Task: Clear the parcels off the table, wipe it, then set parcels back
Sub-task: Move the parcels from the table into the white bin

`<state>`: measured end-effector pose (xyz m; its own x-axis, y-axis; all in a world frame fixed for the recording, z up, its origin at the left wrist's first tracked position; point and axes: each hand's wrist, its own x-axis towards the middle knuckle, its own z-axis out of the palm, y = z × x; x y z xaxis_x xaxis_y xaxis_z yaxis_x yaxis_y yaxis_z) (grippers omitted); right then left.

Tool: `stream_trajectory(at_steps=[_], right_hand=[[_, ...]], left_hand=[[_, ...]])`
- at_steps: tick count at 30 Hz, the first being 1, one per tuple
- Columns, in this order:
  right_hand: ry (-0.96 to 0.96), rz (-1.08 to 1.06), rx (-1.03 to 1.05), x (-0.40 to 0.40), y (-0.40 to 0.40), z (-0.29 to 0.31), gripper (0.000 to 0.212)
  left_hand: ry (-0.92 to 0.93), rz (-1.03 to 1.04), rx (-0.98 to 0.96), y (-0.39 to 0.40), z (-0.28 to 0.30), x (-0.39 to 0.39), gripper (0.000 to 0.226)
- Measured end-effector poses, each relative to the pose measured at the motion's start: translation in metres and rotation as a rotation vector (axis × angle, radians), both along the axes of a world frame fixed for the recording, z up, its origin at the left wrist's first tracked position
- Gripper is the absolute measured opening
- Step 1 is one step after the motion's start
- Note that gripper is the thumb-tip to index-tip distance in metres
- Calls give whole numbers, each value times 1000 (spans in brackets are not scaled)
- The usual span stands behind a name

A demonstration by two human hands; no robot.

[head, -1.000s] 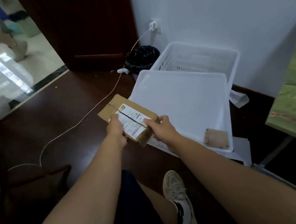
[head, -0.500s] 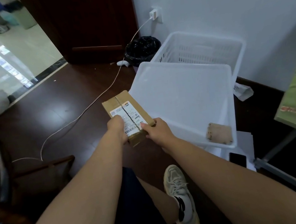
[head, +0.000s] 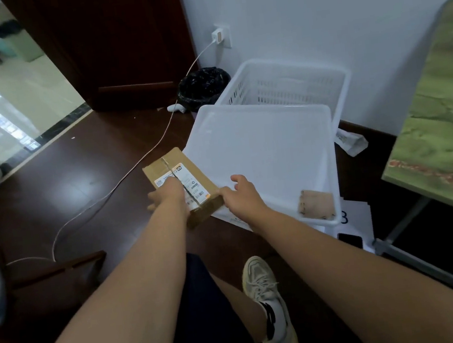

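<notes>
The parcel (head: 182,183) is held above the floor, at the near-left rim of the bin (head: 330,157), probably to go inside. The left hand (head: 169,197) grips it; the right hand (head: 240,198) touches its corner, fingers loose.

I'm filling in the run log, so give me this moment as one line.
left hand: grips cardboard parcel | right hand: on parcel's near corner, fingers loose | parcel: beside white bin, not inside
</notes>
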<state>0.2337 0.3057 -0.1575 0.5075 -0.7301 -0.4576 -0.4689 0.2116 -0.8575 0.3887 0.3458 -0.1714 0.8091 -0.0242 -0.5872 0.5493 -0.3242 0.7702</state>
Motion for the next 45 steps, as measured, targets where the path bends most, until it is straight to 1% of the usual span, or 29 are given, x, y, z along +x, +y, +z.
stream_trajectory(at_steps=[1, 3, 6, 9, 12, 15, 17, 20, 23, 28, 31, 33, 35, 38, 41, 45], right_hand=[[4, 3, -21, -5, -2, 5, 58], [2, 12, -57, -16, -5, 15, 57], [-4, 29, -140, -37, -9, 34, 55], [-11, 44, -243, -57, -11, 54, 53], [-9, 49, -391, -79, -14, 73, 51], [-4, 25, -548, -106, -21, 93, 51], [4, 0, -644, -128, -28, 105, 51], [61, -47, -784, -164, -40, 118, 50], [123, -106, -880, -199, -53, 124, 47], [273, -167, -894, -257, -70, 129, 50], [356, -165, -920, -285, -78, 132, 55], [401, -165, -901, -304, -85, 135, 58], [438, -163, -880, -321, -92, 138, 62], [450, -192, -841, -345, -102, 142, 65], [427, -252, -804, -371, -109, 147, 64], [424, -340, -782, -406, -115, 151, 65]], left_hand=[[-43, -2, 42, -1, 7, -6, 73], [-184, -46, 125, 0, 33, -26, 74], [-388, -158, 222, -6, 55, -50, 64], [-513, -253, 176, -19, 68, -76, 60], [-621, -348, 107, -33, 77, -107, 56], [-667, -442, 11, -52, 85, -141, 49], [-673, -528, -86, -62, 90, -164, 39], [-606, -651, -229, -75, 95, -199, 22], [-568, -721, -315, -84, 98, -227, 20], [-530, -819, -354, -102, 96, -265, 19], [-501, -832, -380, -113, 96, -280, 15], [-501, -835, -396, -120, 101, -290, 14], [-543, -832, -408, -128, 111, -300, 15], [-674, -887, -403, -144, 131, -318, 16], [-748, -976, -419, -160, 152, -344, 13], [-804, -1124, -416, -178, 172, -390, 17]])
